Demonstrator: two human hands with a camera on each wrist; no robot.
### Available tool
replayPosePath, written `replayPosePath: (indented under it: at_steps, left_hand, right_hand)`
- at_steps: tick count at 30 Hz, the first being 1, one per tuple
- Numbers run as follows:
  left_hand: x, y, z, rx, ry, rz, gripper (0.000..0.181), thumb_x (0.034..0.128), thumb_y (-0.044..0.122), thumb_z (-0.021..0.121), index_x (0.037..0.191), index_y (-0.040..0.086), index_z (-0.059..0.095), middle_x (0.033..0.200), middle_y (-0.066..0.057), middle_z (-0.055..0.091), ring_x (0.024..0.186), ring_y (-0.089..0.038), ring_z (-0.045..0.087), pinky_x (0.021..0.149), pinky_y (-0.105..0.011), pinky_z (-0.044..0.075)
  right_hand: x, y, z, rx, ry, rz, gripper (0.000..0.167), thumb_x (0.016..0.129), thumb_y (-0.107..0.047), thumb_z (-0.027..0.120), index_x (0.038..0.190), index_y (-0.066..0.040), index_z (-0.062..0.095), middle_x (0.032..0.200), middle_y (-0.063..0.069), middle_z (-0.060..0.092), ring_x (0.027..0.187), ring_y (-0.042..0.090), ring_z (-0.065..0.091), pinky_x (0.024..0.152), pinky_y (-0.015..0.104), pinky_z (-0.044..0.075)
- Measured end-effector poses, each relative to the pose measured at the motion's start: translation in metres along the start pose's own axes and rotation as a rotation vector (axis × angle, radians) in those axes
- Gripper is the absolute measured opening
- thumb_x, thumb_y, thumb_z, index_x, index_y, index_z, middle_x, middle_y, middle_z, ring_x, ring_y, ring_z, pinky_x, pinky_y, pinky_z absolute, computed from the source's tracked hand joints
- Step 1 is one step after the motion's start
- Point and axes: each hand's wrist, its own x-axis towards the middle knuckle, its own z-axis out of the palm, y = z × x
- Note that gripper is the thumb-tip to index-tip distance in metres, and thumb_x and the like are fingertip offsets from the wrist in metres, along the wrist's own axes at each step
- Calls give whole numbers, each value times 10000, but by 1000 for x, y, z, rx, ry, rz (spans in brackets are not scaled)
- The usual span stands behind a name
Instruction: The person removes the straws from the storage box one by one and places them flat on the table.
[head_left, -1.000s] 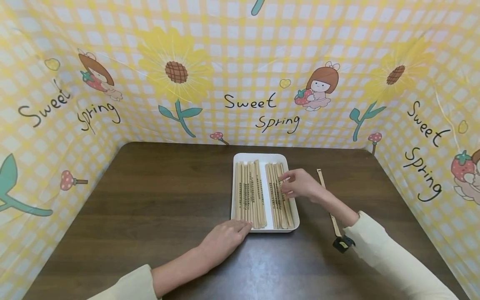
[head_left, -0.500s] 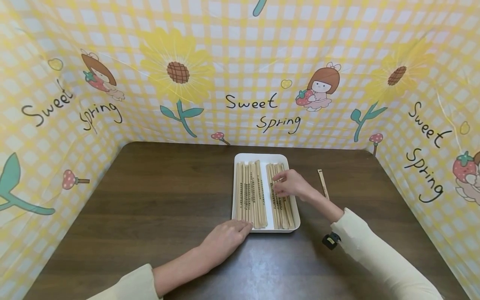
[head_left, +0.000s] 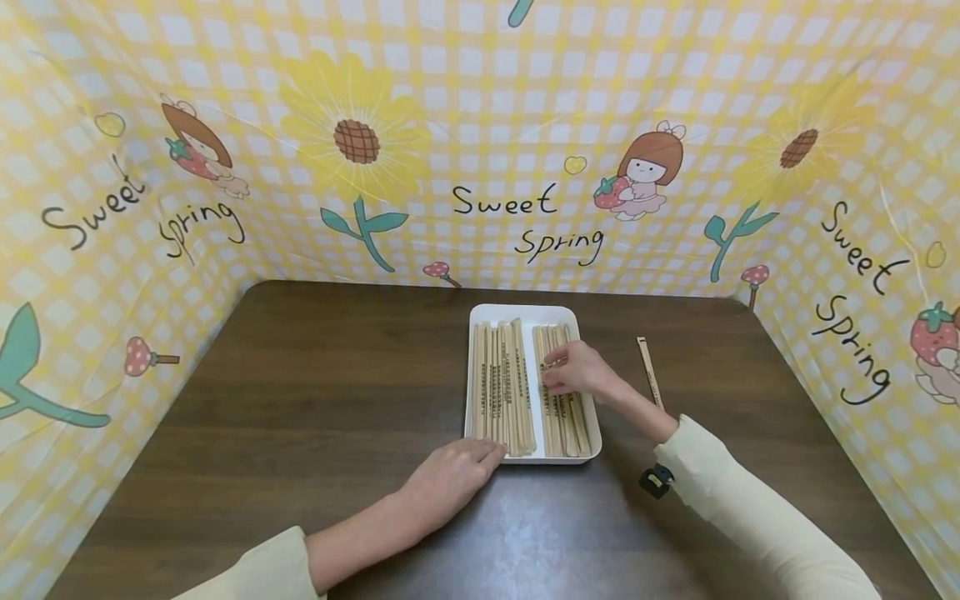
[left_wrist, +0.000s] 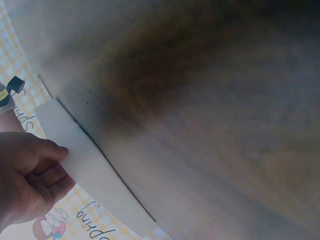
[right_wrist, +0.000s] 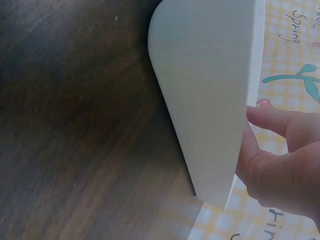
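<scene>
A white two-compartment tray stands on the table, with rows of flat paper-wrapped chopsticks bearing printed text in both compartments. My left hand holds the tray's near left corner at the rim; in the left wrist view the thumb lies against the tray's outer wall. Over the right compartment, my right hand reaches down to the chopsticks there, thumb and index finger apart. Its fingertips are partly hidden behind the tray wall in the right wrist view.
One more wrapped pair of chopsticks lies on the dark wooden table right of the tray, partly covered by the right forearm. A yellow checked cloth encloses the table at the back and sides. A black wrist camera hangs by the right cuff.
My right hand has shifted left across the right compartment, toward the divider, and then nearly stopped. The right forearm now covers part of the loose chopsticks. My left hand stays at the tray corner.
</scene>
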Motion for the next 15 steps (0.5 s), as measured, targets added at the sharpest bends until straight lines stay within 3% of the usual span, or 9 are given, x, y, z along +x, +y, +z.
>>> replayPosePath:
  at_steps: [6,15]
  left_hand:
    - [0,0,0,6,-7,-4,313,847,13,707,1160,22,703,1110,-89,713,1023,-207,680,903,-326,558]
    - [1,-1,0,-14,-20,-6,310,862,6,694,1172,13,699,1132,-107,711,1046,-219,678,932,-342,547]
  right_hand:
    - [6,1,3,-70,24,5,380,901,44,662,1251,154,563,956,215,687,809,304,730,707,324,615]
    - [15,-1,9,-115,38,23,225,882,18,705,1077,114,645,787,161,703,673,216,716,629,286,611]
